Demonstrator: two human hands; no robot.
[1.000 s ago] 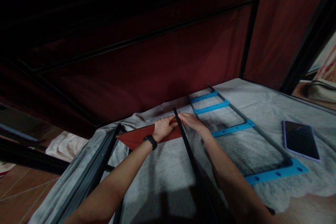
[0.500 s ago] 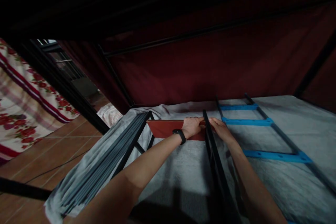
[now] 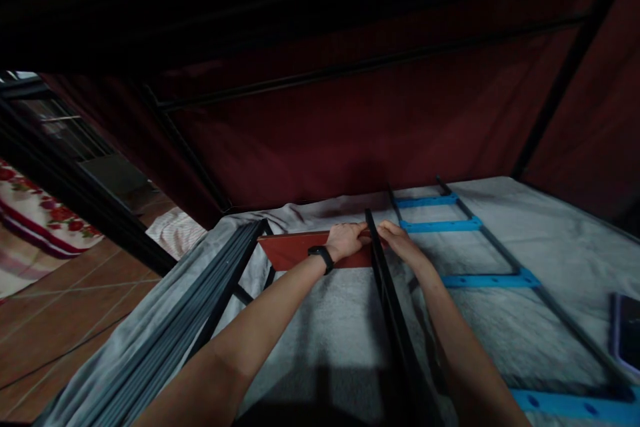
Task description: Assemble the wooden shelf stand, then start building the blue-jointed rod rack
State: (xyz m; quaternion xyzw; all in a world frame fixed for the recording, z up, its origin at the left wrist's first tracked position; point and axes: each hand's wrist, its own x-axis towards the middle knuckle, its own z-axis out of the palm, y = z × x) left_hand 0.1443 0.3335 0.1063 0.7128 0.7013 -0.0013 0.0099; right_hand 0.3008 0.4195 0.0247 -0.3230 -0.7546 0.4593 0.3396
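Red board point(image 3: 293, 252) | L hand point(image 3: 344, 240) curled, gripping top | R hand point(image 3: 400, 240) @ blk bar point(image 3: 387, 273), grip unclr

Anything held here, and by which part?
The left hand holds the reddish-brown board by its upper edge, beside the black bar. The right hand is across the bar; its hold is unclear.

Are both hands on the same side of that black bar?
No, the left hand is on the bar's left side and the right hand is on its right.
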